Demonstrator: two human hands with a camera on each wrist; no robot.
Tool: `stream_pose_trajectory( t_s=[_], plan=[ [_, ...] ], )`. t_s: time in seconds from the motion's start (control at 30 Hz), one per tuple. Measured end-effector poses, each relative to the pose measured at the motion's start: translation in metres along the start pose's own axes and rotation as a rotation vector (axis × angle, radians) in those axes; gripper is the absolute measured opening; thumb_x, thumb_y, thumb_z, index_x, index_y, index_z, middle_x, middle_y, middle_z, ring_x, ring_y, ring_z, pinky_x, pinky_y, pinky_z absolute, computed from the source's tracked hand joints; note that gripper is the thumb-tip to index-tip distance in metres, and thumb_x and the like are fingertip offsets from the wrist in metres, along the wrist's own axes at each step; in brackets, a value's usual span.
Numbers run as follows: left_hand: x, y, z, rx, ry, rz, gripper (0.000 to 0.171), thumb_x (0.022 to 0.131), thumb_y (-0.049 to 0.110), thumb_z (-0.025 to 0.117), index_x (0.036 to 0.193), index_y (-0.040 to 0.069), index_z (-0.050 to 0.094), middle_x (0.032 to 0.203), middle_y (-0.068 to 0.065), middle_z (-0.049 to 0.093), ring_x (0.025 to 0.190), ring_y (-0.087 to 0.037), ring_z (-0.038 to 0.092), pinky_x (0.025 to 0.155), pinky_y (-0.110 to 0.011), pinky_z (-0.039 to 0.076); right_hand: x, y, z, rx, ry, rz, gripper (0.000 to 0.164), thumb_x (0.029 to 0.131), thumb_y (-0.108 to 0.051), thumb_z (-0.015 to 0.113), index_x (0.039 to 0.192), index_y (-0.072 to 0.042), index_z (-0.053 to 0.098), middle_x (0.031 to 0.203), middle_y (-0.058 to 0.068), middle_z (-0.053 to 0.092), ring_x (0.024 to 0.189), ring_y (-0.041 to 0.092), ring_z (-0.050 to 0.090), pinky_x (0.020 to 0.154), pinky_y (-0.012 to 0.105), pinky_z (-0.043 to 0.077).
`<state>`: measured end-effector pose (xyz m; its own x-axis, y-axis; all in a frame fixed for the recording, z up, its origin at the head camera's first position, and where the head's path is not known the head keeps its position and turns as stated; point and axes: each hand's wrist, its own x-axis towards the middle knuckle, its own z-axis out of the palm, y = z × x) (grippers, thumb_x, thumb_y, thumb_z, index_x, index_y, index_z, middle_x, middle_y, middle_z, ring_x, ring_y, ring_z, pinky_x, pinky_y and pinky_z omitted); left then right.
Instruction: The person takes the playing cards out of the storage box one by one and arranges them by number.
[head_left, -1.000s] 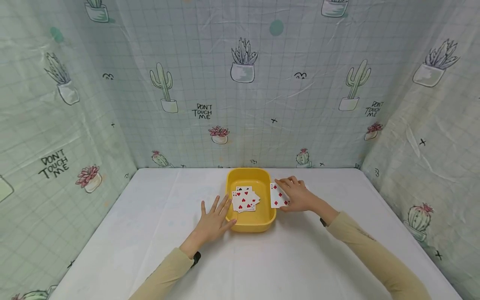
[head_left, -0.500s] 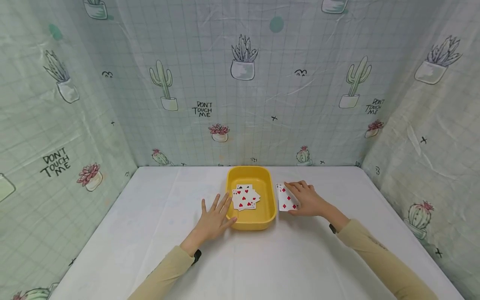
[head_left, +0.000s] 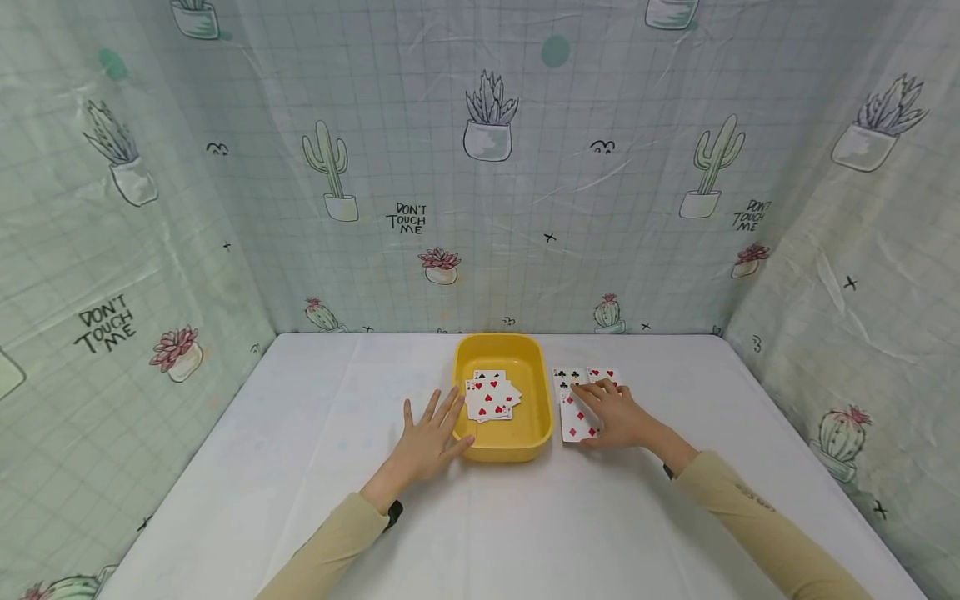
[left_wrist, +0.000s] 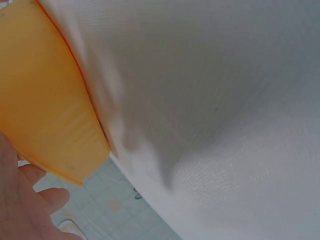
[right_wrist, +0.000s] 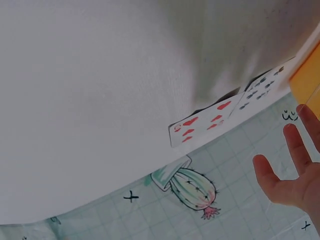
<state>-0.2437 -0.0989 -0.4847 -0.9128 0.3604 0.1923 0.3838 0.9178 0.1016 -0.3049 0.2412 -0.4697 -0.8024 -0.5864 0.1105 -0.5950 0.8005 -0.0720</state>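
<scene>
My right hand (head_left: 621,417) pinches a diamonds playing card (head_left: 576,423) near its far and near edges, just right of the yellow tray (head_left: 501,454). Beyond it, partly covered, lie a clubs card (head_left: 567,375) and a hearts card (head_left: 602,373) side by side; both show in the right wrist view, where the held card is not visible. With fingers spread and straight, my left hand (head_left: 420,450) touches the tray's left side. Inside the tray is a loose pile of face-up cards (head_left: 491,400), a hearts card on top.
A white table (head_left: 337,500) carries everything. Behind it and at both sides hangs a cactus-print cloth (head_left: 540,183). The tray stands near the table's far edge, between the two hands.
My right hand has brought the diamonds card from the tray's right rim rightward, then nearer to me, so the clubs and hearts cards show. The left hand stays in place.
</scene>
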Motion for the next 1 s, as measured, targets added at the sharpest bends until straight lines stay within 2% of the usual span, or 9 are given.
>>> stream_pose_trajectory(
  t_s=[0.23,0.33,0.47,0.77,1.0],
  plan=[
    [0.000,0.001,-0.001,0.012,-0.004,-0.004,0.074,0.088,0.060,0.029,0.144,0.013,0.017,0.152,-0.001,0.011,0.138,-0.031,0.013,0.099,-0.068,0.008,-0.003,-0.001,0.007,0.010,-0.044,0.009,0.090,0.066,-0.051,0.071,0.137,-0.011,0.034,0.135,0.011,0.042,0.124,0.039,0.033,0.093,0.064,0.026],
    [0.000,0.000,-0.001,0.015,0.002,-0.002,0.074,0.088,0.060,0.030,0.144,0.013,0.016,0.152,-0.001,0.012,0.138,-0.031,0.014,0.099,-0.068,0.008,-0.003,0.000,0.011,-0.002,-0.048,-0.006,0.089,0.066,-0.051,0.071,0.137,-0.012,0.035,0.133,0.009,0.043,0.122,0.034,0.035,0.092,0.061,0.028],
    [-0.001,0.000,0.000,0.006,-0.004,-0.003,0.073,0.089,0.058,0.032,0.144,0.013,0.016,0.152,-0.001,0.011,0.138,-0.030,0.013,0.099,-0.068,0.007,-0.004,0.003,0.016,-0.011,-0.039,-0.037,0.088,0.067,-0.051,0.071,0.137,-0.012,0.035,0.133,0.007,0.044,0.119,0.029,0.036,0.091,0.060,0.030],
    [-0.003,0.001,0.000,-0.004,-0.013,-0.014,0.073,0.089,0.057,0.033,0.144,0.012,0.017,0.152,-0.002,0.012,0.139,-0.030,0.011,0.100,-0.068,0.006,-0.007,0.004,0.023,-0.037,0.003,-0.112,0.082,0.071,-0.048,0.067,0.135,-0.008,0.037,0.132,0.009,0.044,0.116,0.029,0.038,0.088,0.062,0.030],
    [-0.004,0.002,-0.002,-0.017,-0.010,-0.006,0.073,0.089,0.058,0.032,0.144,0.012,0.017,0.151,-0.003,0.012,0.139,-0.030,0.011,0.099,-0.068,0.004,-0.007,0.004,0.024,-0.077,0.003,-0.143,0.080,0.073,-0.049,0.062,0.136,-0.008,0.036,0.131,0.008,0.044,0.116,0.028,0.038,0.089,0.059,0.031]
  ],
)
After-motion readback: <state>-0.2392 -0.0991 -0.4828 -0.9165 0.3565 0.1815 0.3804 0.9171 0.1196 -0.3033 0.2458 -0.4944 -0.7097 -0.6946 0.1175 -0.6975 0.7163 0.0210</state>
